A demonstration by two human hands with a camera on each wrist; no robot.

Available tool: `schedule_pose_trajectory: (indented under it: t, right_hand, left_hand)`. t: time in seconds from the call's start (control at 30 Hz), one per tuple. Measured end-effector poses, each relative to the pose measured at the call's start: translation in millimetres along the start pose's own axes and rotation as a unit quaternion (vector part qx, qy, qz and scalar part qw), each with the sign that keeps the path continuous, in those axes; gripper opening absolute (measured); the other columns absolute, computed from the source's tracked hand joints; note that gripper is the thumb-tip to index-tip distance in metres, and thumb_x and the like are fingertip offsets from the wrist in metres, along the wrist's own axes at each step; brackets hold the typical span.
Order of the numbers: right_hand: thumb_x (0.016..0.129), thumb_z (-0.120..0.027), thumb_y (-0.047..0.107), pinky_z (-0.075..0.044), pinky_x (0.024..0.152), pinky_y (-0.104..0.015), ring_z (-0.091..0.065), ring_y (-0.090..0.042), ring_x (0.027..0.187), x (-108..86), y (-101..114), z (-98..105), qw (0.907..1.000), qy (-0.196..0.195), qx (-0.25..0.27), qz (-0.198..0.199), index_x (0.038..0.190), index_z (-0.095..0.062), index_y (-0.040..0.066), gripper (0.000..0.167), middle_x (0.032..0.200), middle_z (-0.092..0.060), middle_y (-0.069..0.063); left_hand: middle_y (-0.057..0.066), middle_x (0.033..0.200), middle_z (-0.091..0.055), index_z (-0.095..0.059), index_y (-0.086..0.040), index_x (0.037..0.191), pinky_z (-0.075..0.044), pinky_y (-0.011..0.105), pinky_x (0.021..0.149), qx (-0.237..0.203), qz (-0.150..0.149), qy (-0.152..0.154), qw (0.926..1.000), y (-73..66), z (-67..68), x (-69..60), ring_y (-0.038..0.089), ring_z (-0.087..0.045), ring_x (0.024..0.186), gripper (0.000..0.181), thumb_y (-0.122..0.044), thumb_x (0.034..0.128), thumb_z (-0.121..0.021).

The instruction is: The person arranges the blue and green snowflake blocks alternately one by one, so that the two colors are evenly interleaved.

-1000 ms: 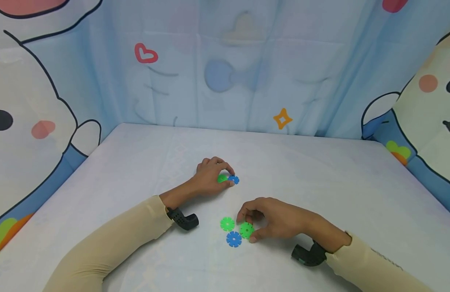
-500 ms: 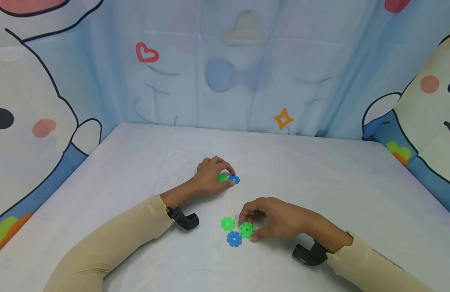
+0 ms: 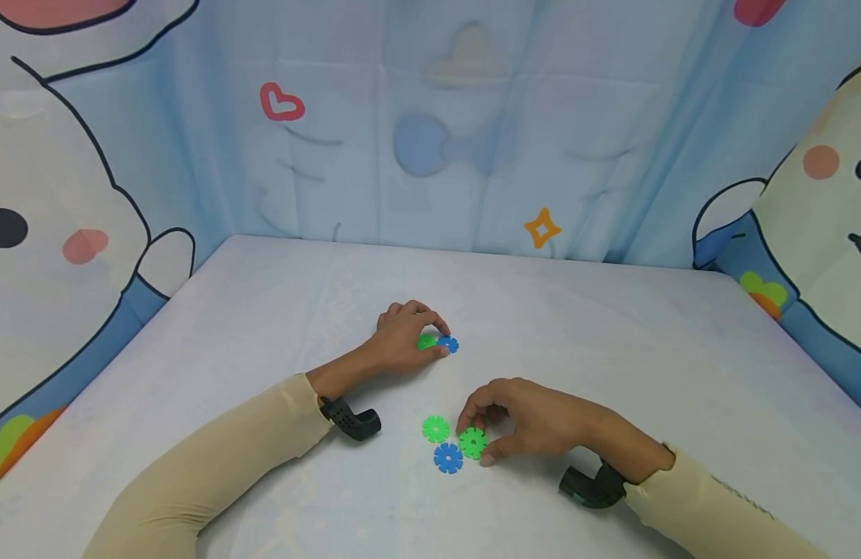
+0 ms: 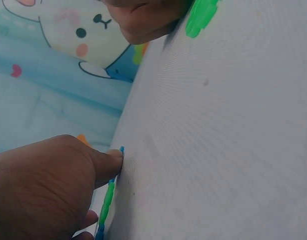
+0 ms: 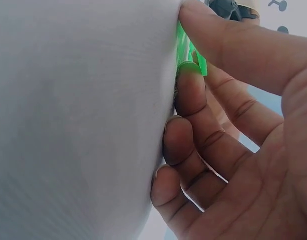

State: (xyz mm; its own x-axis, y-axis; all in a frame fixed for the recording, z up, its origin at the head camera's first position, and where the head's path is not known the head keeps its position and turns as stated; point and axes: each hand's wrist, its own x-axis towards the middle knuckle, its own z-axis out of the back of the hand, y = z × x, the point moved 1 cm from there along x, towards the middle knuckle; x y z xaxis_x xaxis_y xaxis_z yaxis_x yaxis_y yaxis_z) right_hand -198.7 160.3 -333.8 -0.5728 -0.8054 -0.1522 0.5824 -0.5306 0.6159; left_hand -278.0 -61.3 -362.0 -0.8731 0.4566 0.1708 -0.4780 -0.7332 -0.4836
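Note:
On the white-covered table, my left hand (image 3: 405,341) pinches a blue notched building disc (image 3: 451,342) between thumb and index finger. Beside it a green disc (image 3: 426,341) shows partly under the hand; the left wrist view has this green disc (image 4: 107,202) edge-on with a bit of blue below it. Nearer, my right hand (image 3: 531,419) holds a green notched disc (image 3: 473,443) with its thumb and fingers curled about the edge. That disc sits close beside another green disc (image 3: 435,428) and a blue disc (image 3: 448,458), both flat on the table.
Black wrist cameras (image 3: 356,421) stick out below each wrist near the tabletop. A blue cartoon-printed curtain (image 3: 458,155) closes off the table's (image 3: 297,295) far edge and both sides.
The right index finger has shifted slightly to the right, and the green disc by it sits a touch differently. My left hand and the other discs look unmoved.

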Motion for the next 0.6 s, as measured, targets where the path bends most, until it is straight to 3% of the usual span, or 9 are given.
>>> schedule_pose_trajectory:
  t: [0.6]
  right_hand:
    - [0.079, -0.081, 0.043, -0.048, 0.080, -0.022, -0.057, -0.006, 0.087, 1.3, 0.0, 0.5, 0.9995, -0.006, -0.028, -0.013, 0.100, -0.064, 0.034, 0.028, 0.089, -0.060, 0.015]
  left_hand:
    - [0.011, 0.140, -0.048, -0.067, -0.024, 0.118, -0.030, 0.057, 0.107, 0.000, 0.000, -0.002, 1.0000, -0.5, -0.5, -0.1, 0.037, -0.038, 0.131, 0.027, -0.036, 0.0934, -0.064]
